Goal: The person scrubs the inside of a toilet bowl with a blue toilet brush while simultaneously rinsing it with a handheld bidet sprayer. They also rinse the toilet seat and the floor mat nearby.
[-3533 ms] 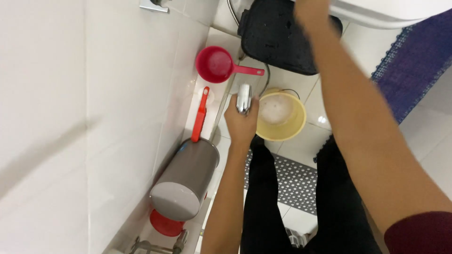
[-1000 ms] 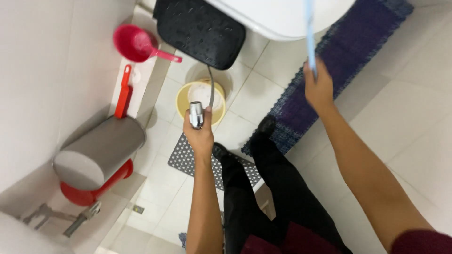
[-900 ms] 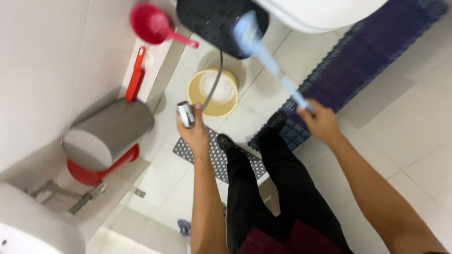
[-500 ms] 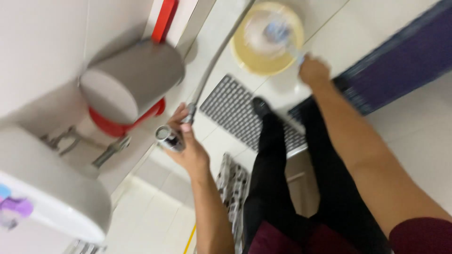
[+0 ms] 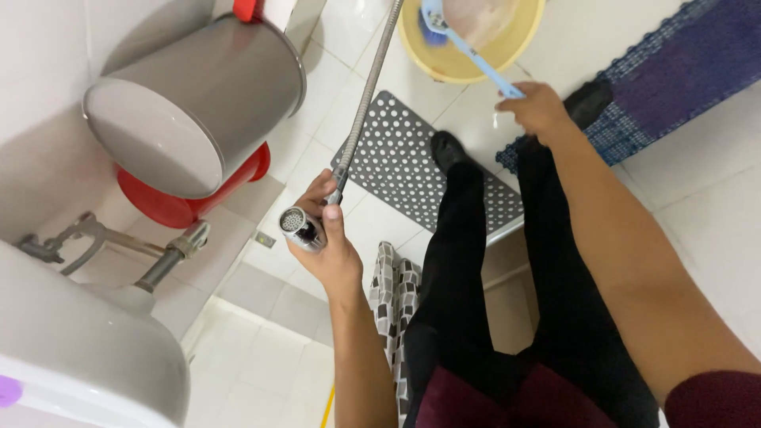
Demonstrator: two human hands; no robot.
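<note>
A person's left hand is closed around a chrome spray head, its perforated face tilted up and left; its metal hose runs up past the perforated grey floor mat; the right hand is clenched on the light-blue handle of a brush, whose head sits inside the yellow basin at the top edge; to the left, a grey lidded bin stands beside a red bucket; a purple rug lies at right.
</note>
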